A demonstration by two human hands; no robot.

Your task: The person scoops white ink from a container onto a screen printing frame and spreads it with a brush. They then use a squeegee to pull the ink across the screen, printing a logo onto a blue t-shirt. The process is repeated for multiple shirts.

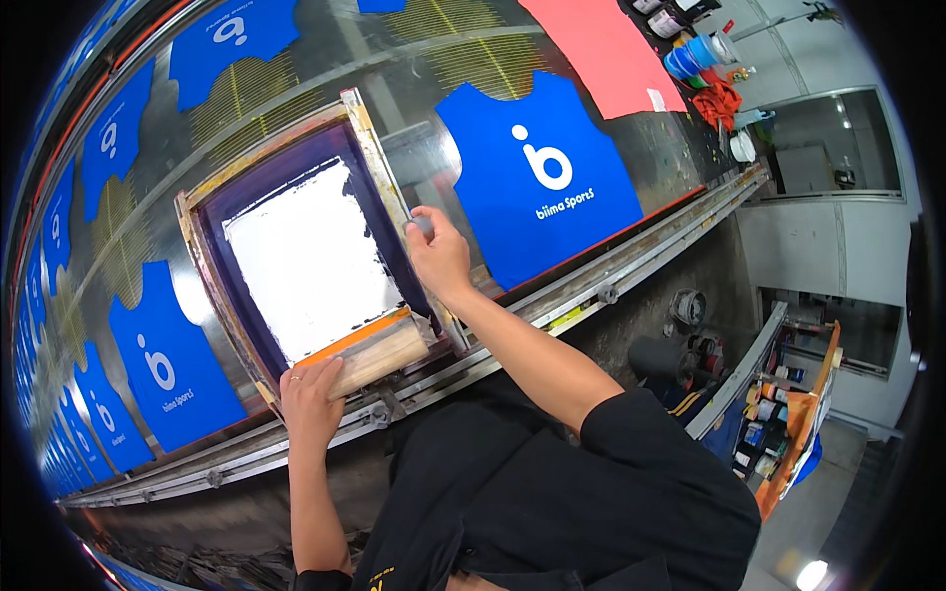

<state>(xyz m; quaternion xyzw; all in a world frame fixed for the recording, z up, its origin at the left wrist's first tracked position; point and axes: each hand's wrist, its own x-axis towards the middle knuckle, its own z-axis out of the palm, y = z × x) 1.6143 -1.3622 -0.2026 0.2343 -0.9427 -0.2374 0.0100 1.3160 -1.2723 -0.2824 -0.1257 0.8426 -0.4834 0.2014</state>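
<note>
At the near side of the table (662,148), a squeegee (379,360) resting low in its frame (382,172)

Watching from afar, I first meet the black top (572,483) of the person leaning in. Beyond it, the left hand (313,387) lies over the squeegee's left end, fingers close together across the wood, probably to keep it from tipping. Its orange blade follows the near border of a ragged white patch (310,261), a position that, I judge, leaves nearly all the white uncovered. The right hand (440,258) is at the frame's right rail, fingers curled in by a small grey piece (422,225); whether they pinch it I cannot tell, though the hold looks meant for steadying the frame. Farther out, one blue shirt piece (547,197) lies flat to the right, another (172,364) to the left, presumably spaced so the frame fits between neighbours. Farthest, a pink sheet (601,49) and a red cloth (717,101) sit apart from the frame.
</note>
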